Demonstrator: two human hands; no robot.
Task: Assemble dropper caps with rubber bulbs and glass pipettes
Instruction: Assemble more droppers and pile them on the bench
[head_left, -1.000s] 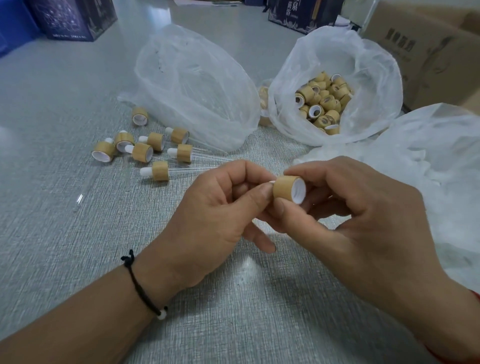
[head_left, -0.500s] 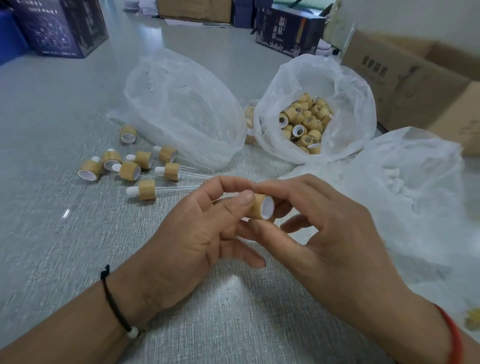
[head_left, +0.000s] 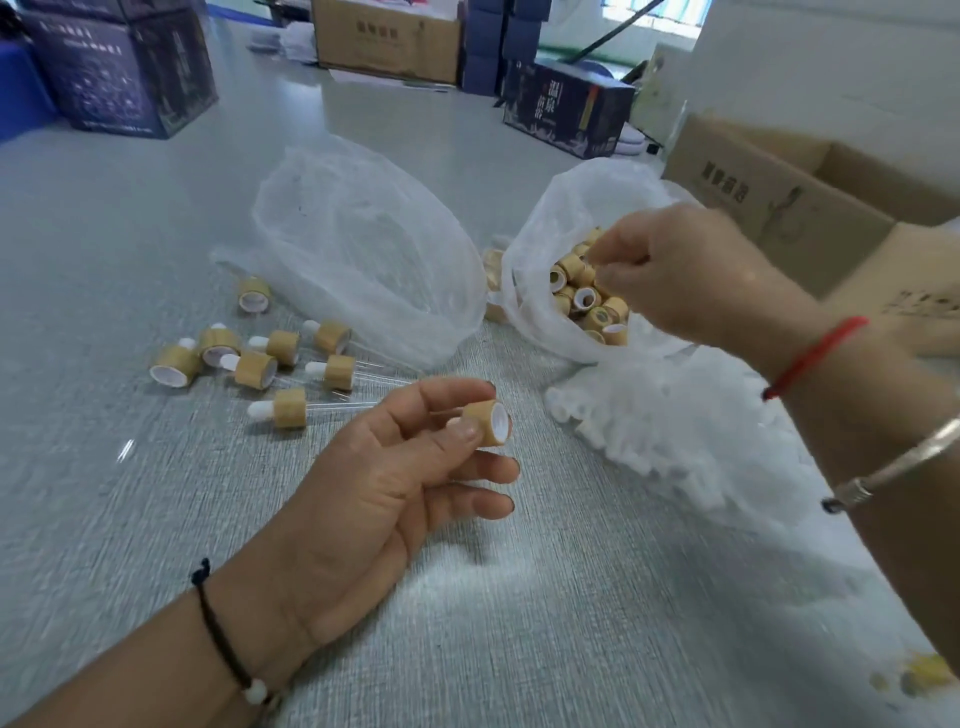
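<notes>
Bamboo cap (head_left: 485, 422) is now being pinched by left hand (head_left: 374, 483) alone above table (head_left: 104, 493). Right hand (head_left: 675, 270), released from it, is being curled into cap bag (head_left: 540, 228); grasp unclear. Next cap likely being fetched.

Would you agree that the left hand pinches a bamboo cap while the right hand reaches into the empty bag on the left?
Not quite: in the head view the right hand reaches into the bag full of caps, not the empty bag. The left hand does pinch a bamboo cap.
</notes>
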